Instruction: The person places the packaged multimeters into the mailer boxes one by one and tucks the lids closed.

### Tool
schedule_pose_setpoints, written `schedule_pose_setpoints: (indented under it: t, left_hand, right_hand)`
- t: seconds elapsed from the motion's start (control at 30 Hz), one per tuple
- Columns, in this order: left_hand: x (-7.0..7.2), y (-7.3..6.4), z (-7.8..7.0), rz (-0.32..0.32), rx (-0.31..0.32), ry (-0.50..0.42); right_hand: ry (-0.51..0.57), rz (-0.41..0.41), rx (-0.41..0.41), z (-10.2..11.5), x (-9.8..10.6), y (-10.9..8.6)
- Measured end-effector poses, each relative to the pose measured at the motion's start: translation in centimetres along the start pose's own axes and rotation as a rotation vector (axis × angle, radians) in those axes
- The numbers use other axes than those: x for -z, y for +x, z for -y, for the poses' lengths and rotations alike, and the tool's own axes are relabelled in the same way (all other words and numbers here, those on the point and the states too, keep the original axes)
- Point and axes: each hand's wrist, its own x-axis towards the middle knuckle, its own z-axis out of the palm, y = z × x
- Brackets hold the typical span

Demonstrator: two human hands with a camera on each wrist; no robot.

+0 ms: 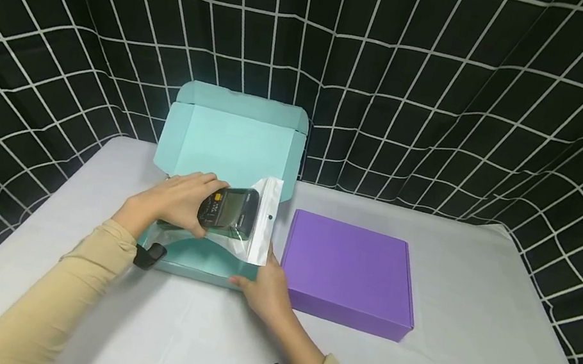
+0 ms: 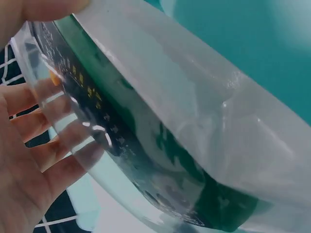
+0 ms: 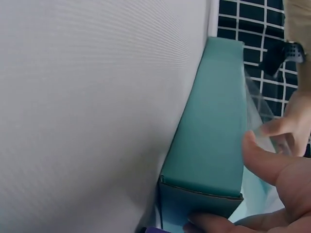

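My left hand (image 1: 177, 198) grips a dark calculator (image 1: 230, 210) sealed in a clear zip bag (image 1: 264, 223), held tilted above an open teal box (image 1: 208, 258). Its thumb is on the near side and its fingers reach over the far side. Through the plastic in the left wrist view, the calculator's keypad (image 2: 92, 92) shows dark with small markings. My right hand (image 1: 272, 289) holds the box's front right corner, with the thumb at the front wall (image 3: 209, 116) and fingers against the side wall (image 3: 194, 199). The bag hides part of the box's inside.
The teal lid (image 1: 238, 150) stands raised at the back. A closed purple box (image 1: 349, 270) lies just right of the teal one, on a white-covered table (image 1: 475, 338). Black cloth with a white grid (image 1: 433, 77) hangs behind and at both sides.
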Motion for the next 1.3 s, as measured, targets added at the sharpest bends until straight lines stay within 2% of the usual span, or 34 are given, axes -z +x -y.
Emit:
schedule_pose_setpoints:
  t: [0.2,0.37,0.57,0.77,1.07,1.3]
  left_hand:
    - [-1.0,0.2,0.7,0.03,0.012,-0.004]
    - [-1.9,0.4,0.7,0.075,0.002,0.058]
    - [-2.4,0.4,0.3,0.118,0.002,0.113]
    - [-2.9,0.3,0.0,0.161,0.014,0.106]
    - [-4.3,0.9,0.3,0.225,0.036,0.116]
    - [-4.3,1.4,-0.4,0.277,0.108,0.105]
  right_hand:
    - [0.007,-0.006,-0.102,0.1,-0.4,-0.2]
    - [0.04,-0.032,-0.086,0.0,-0.4,-0.3]
    - [0.005,-0.03,-0.061,0.0,-0.4,-0.2]
    - [-0.002,-0.01,-0.108,0.3,-0.2,-0.2]
    - [-0.013,0.016,-0.116,0.3,-0.2,-0.1]
    - [-0.011,0.013,-0.13,0.3,-0.1,0.0]
